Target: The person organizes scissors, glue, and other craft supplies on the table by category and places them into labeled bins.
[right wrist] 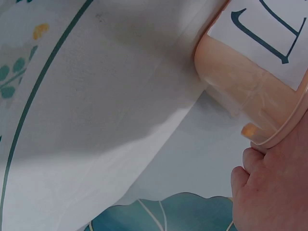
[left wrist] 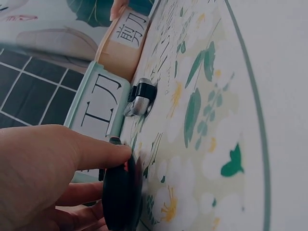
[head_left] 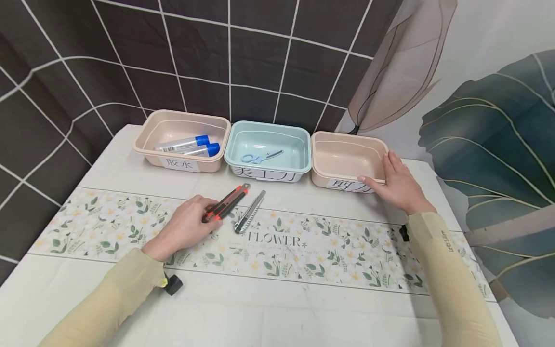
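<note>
My left hand [head_left: 188, 224] holds a red and black utility knife [head_left: 227, 202] low over the flowered table cover; in the left wrist view, the thumb and fingers pinch its dark body [left wrist: 122, 192]. Just right of it lies a slimmer silver and black utility knife [head_left: 250, 212]. My right hand [head_left: 401, 185] rests against the right corner of a pink bin [head_left: 323, 166], thumb on the front rim and fingers fairly straight along the side. A teal bin [head_left: 303, 152] in the middle contains small blue scissors [head_left: 260, 157].
Another pink bin [head_left: 149, 130] at the left holds two clear glue tubes [head_left: 184, 143] with blue caps. All three bins stand in a row and bear white paper labels [head_left: 179, 164]. Dark checked cloth [head_left: 199, 58] hangs behind; the table's right edge runs near my right arm.
</note>
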Demonstrator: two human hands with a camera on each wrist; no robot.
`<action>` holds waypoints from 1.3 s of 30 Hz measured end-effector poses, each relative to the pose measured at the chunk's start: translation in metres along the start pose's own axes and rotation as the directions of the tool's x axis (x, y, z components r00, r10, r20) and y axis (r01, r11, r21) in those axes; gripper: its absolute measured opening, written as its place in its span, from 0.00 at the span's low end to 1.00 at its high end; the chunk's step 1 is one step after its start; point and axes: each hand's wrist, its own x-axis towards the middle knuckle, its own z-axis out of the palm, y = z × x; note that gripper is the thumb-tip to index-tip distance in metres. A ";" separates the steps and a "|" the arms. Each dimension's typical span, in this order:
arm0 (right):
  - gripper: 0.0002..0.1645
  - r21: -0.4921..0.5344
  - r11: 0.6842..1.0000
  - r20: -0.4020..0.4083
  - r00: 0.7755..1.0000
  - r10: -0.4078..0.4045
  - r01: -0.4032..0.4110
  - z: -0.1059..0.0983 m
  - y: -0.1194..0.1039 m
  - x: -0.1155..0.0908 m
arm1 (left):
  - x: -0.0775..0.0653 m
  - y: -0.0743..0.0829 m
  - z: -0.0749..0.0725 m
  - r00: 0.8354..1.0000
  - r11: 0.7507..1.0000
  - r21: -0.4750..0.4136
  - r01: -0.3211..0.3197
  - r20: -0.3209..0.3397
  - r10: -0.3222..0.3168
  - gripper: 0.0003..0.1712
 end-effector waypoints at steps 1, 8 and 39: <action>0.66 0.000 1.000 0.001 1.000 0.000 0.000 0.000 0.000 0.000 | 0.000 0.000 0.000 1.000 1.000 0.002 -0.003 -0.001 0.003 0.31; 0.66 0.000 1.000 0.001 1.000 0.002 -0.002 0.001 0.000 0.000 | 0.000 0.001 0.000 1.000 1.000 0.001 -0.008 -0.004 0.008 0.32; 0.66 0.001 1.000 -0.011 1.000 0.002 -0.002 0.002 0.001 0.001 | 0.019 0.024 0.002 0.980 0.986 -0.011 -0.164 -0.117 0.161 0.32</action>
